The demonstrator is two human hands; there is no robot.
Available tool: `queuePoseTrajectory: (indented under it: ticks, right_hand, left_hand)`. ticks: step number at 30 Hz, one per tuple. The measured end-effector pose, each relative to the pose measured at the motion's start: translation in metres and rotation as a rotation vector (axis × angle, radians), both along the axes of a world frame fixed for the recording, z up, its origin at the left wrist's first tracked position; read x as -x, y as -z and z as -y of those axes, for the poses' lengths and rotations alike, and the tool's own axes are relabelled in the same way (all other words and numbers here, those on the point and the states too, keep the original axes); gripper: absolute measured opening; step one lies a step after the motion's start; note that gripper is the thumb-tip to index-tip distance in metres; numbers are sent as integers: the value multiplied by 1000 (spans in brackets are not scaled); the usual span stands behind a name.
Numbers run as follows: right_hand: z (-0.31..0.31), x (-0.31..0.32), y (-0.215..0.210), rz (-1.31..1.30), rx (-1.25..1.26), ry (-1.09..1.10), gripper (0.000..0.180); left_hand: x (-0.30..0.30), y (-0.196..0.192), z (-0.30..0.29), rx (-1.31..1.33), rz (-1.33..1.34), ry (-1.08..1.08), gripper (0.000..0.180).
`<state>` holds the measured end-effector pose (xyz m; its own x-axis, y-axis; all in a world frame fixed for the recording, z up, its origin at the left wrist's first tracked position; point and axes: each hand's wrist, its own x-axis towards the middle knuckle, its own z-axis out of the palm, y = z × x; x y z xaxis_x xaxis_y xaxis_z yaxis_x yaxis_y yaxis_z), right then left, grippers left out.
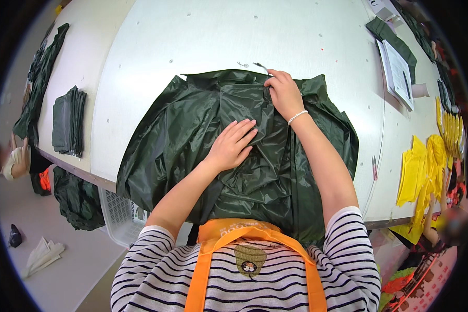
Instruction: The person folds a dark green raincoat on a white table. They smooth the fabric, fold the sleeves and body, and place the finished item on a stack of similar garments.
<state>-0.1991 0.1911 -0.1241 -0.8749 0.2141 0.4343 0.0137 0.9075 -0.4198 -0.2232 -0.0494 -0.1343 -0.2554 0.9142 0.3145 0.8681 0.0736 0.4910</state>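
Observation:
A dark green, shiny waterproof garment [166, 135] lies spread and wrinkled on the white table, its near part hanging toward my body. My left hand [231, 145] rests flat on the middle of it, fingers stretched out. At the garment's far edge, my right hand [285, 93] is closed in a pinch around a thin dark cord [261, 67], whose end sticks out beyond the fingertips. The fingers cover the rest of the cord where it meets the fabric.
Folded dark green pieces [69, 122] are stacked at left. Small scissors or snips [375, 168] lie right of the garment. Papers [398, 75] and yellow garments [421, 166] are farther right. A white plastic basket [120, 216] stands below the table edge. Other people work at both sides.

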Motion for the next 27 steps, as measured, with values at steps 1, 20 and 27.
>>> queuePoseTrajectory:
  ticks: [1, 20, 27]
  right_hand:
    - [1, 1, -5, -56, 63, -4, 18]
    - [117, -140, 21, 451, 87, 7, 46]
    - [117, -178, -13, 460, 89, -227, 62]
  left_hand:
    - [3, -1, 1, -20, 28, 7, 55]
    - [12, 14, -25, 123, -10, 21, 57]
    - [8, 26, -12, 295, -126, 155, 70]
